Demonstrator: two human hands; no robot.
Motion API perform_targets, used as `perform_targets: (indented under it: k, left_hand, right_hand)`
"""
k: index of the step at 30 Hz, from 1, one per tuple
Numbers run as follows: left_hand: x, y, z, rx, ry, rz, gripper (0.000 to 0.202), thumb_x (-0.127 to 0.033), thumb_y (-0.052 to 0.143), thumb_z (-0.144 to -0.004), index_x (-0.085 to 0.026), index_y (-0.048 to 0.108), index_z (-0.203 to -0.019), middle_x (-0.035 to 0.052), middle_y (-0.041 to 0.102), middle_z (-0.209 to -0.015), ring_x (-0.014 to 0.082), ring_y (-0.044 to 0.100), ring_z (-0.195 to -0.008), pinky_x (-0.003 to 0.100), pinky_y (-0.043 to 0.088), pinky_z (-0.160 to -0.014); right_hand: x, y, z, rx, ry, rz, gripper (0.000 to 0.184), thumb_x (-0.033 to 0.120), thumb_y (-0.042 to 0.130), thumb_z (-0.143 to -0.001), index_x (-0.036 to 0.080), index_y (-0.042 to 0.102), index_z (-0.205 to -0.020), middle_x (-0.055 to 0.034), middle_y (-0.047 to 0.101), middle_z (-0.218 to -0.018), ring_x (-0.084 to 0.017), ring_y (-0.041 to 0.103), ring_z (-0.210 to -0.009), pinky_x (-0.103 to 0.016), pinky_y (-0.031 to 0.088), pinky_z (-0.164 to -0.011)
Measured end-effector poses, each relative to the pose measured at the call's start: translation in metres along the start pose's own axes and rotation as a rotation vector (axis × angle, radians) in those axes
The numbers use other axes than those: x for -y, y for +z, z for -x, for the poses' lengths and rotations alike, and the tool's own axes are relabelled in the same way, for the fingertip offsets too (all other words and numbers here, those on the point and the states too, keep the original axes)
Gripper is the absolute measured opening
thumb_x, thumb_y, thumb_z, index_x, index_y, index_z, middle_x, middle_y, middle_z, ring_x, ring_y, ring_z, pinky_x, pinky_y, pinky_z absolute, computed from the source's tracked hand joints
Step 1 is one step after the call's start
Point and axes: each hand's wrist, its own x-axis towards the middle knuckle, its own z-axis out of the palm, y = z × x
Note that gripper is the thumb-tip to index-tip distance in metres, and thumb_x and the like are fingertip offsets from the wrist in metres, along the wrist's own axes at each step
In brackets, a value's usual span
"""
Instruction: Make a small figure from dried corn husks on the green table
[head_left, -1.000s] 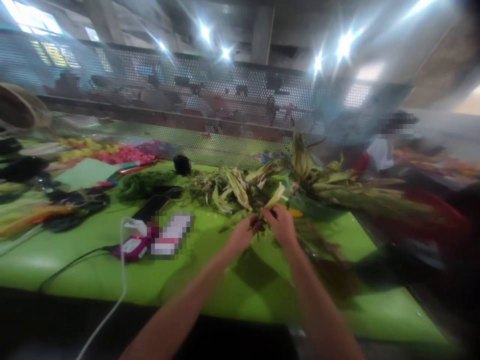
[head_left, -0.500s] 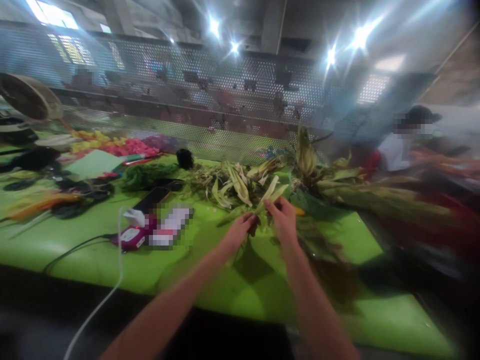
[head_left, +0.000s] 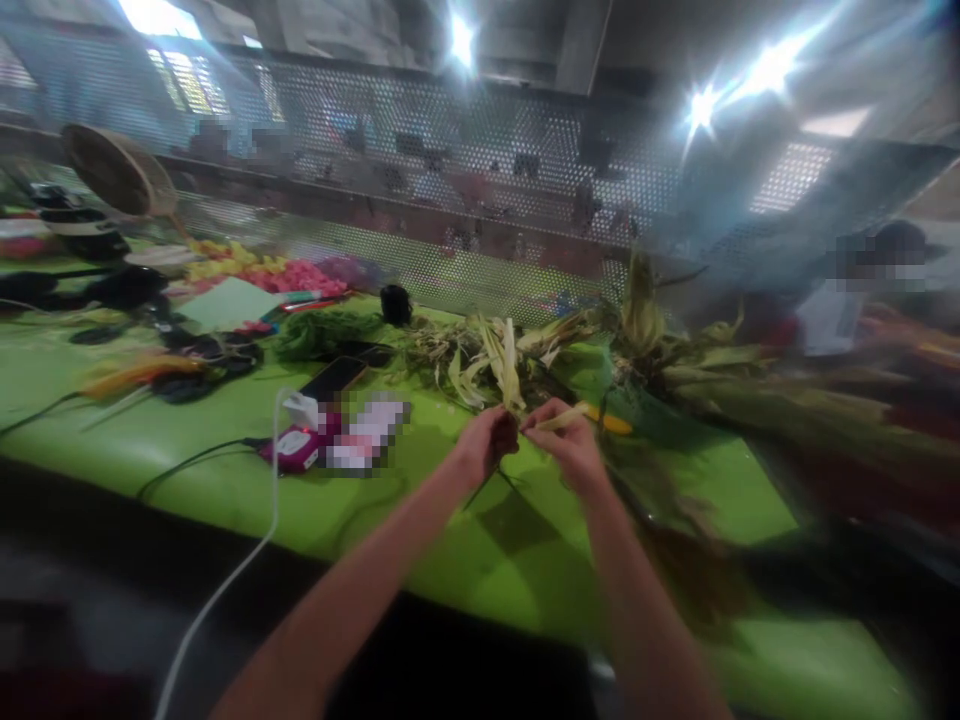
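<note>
Pale strip pinched by our right hand, our left hand curled round leafy bundle, forearms stretched forward, dry husks heaped beyond, purple device leftward.

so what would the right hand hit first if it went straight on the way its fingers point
Probably the left hand, as the right hand has its fingertips aimed at it. Depth is unclear, so the two may be touching.

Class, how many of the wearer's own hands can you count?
2: the left hand grips pale leaves; the right hand, beside it, pinches a pale strip.
</note>
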Motion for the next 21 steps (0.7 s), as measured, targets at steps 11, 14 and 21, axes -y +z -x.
perform_targets:
  k: [11,14,21]
  left_hand:
    - [0.007,-0.005,-0.005,0.039,0.407,-0.602,0.022,-0.03,0.05,-0.084,-0.02,0.04,-0.067,-0.0042,0.038,-0.06,0.0102,0.034,-0.056,0.025,0.028,-0.056]
    - [0.006,-0.008,-0.005,0.014,0.483,-0.766,0.022,-0.028,0.045,-0.087,-0.02,0.041,-0.068,-0.0025,0.041,-0.066,0.012,0.036,-0.063,0.026,0.028,-0.06]
    - [0.008,-0.01,-0.004,-0.015,0.492,-0.947,0.015,-0.026,0.051,-0.086,-0.021,0.051,-0.072,-0.0004,0.049,-0.067,0.0155,0.04,-0.064,0.027,0.025,-0.062]
  right_hand:
    - [-0.01,-0.029,-0.014,-0.389,0.041,0.201,0.036,0.047,0.071,-0.071,0.019,0.062,-0.091,-0.0004,0.061,-0.076,-0.014,0.052,-0.065,-0.025,0.039,-0.057]
    - [-0.006,-0.034,-0.013,-0.61,-0.167,0.22,0.043,0.043,0.074,-0.07,0.02,0.06,-0.104,-0.0005,0.061,-0.088,-0.011,0.048,-0.063,-0.025,0.039,-0.058]
    - [0.008,-0.026,-0.007,-0.642,-0.261,0.229,0.036,0.04,0.072,-0.075,0.021,0.06,-0.103,0.0002,0.058,-0.09,-0.009,0.044,-0.06,-0.024,0.038,-0.057]
